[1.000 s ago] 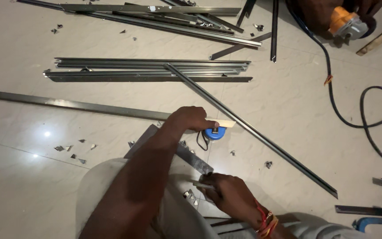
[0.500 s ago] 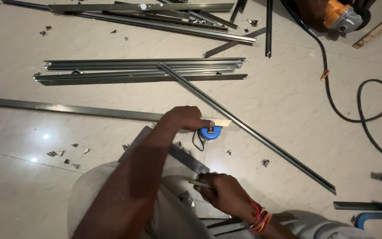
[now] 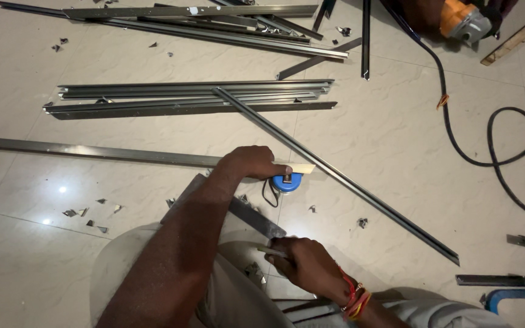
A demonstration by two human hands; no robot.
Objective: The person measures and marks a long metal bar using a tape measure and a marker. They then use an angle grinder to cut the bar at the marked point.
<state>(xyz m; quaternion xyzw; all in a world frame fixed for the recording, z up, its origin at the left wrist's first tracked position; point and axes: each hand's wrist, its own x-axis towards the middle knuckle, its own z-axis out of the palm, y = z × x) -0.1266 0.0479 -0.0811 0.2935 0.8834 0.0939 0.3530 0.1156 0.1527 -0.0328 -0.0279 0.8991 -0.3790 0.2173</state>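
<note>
Your left hand (image 3: pixel 250 163) is curled closed over the pale tape blade (image 3: pixel 299 169), index finger stretched along it and pressing it flat where the long metal strip (image 3: pixel 92 150) running in from the left meets the diagonal metal channel (image 3: pixel 335 176); pinned that way, the blade cannot slide or spring back. The blue tape measure case (image 3: pixel 287 181) sits on the floor just below that hand, touching or nearly touching your fingers, its dark wrist loop trailing beside it. Your right hand (image 3: pixel 308 264), with the red and yellow thread band (image 3: pixel 355 297) at the wrist, is closed around a thin pale stick-like object (image 3: pixel 271 249) (possibly a pencil or the tape's far end, I cannot tell which), held low against the short flat metal piece (image 3: pixel 244 212) that lies angled between your knees, so both ends of the work seem braced at once. Further out, a bundle of cut channels (image 3: pixel 195 97) lies in a neat parallel stack, likely kept together as finished lengths, with more loose lengths beyond. Small metal offcuts (image 3: pixel 86 212) are scattered on the tiled floor (image 3: pixel 408 140). An orange power tool (image 3: pixel 466 21) rests at the top right, its black cable (image 3: pixel 499 140) looping well clear of your hands.
</note>
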